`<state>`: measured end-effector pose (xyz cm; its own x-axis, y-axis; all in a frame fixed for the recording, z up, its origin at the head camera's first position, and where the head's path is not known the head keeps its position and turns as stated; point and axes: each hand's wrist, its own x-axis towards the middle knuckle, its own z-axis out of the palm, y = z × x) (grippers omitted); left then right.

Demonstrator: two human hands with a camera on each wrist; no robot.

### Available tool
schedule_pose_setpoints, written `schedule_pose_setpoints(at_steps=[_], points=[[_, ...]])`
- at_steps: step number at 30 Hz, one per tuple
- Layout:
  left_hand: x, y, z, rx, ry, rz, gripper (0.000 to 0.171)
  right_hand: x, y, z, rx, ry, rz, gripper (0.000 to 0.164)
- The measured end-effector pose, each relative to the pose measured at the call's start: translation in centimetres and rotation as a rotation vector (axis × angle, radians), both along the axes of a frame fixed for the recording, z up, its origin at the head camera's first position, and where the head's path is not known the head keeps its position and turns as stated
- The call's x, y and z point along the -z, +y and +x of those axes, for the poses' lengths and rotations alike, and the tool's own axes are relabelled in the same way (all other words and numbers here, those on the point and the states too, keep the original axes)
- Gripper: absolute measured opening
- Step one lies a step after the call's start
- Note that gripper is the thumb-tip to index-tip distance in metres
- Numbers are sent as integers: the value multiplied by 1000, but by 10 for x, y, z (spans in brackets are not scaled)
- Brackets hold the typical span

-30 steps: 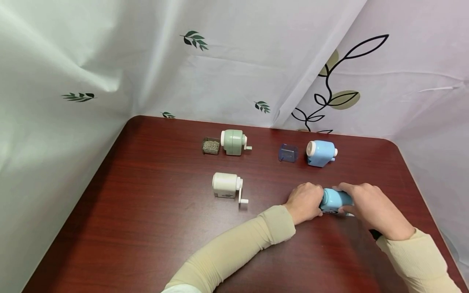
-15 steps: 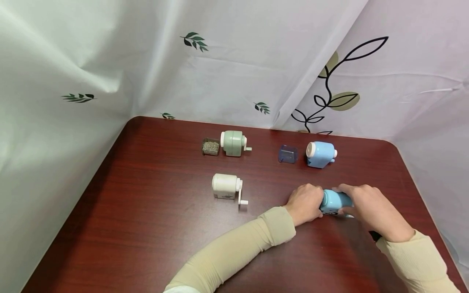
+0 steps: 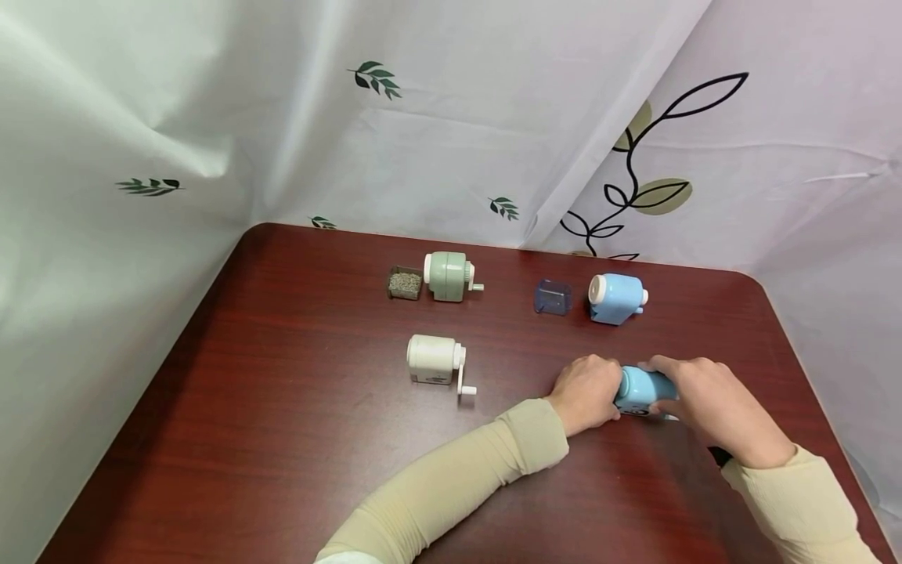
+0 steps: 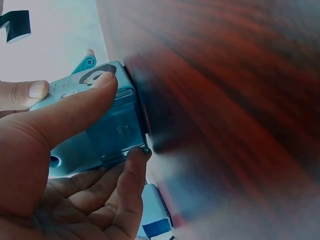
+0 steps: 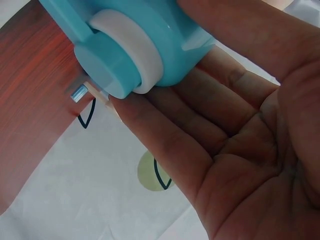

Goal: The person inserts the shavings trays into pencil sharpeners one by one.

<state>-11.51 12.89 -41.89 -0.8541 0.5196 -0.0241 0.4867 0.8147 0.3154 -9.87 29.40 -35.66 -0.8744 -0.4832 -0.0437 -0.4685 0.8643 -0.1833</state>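
At the right of the table, both hands hold a bright blue hand-crank pencil sharpener (image 3: 643, 388). My left hand (image 3: 585, 394) pinches its left end. In the left wrist view, the thumb lies on the printed face and a fingertip on the opposite edge of the see-through shavings drawer (image 4: 119, 127), which sits in the body. My right hand (image 3: 715, 403) grips the crank half of the body from above, thumb on one side and fingers on the other. The right wrist view shows the white ring (image 5: 132, 47) and blue crank hub (image 5: 107, 65) beside those fingers.
A light blue sharpener (image 3: 617, 298) stands behind the hands, with a clear blue drawer (image 3: 553, 298) left of it. Farther left are a green sharpener (image 3: 448, 276), a drawer of shavings (image 3: 405, 283) and a white sharpener (image 3: 432, 359). White curtains border the brown table (image 3: 282, 407).
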Motion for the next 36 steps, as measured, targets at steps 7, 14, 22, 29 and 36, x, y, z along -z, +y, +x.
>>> schedule_pose_setpoints(at_steps=[7, 14, 22, 29, 36], points=[[0, 1, 1, 2, 2, 0, 40, 1, -1, 1, 2, 0, -8, 52], [0, 1, 1, -4, 2, 2, 40, 2, 0, 1, 0, -3, -4, 53], [0, 1, -1, 1, -14, 21, 41, 2, 1, 2, 3, -3, -3, 54], [0, 0, -1, 0, -32, 38, 40, 3, 1, 1, 10, 0, -7, 55], [1, -1, -2, -17, -52, 33, 44, 4, 4, 2, 10, 10, -36, 54]])
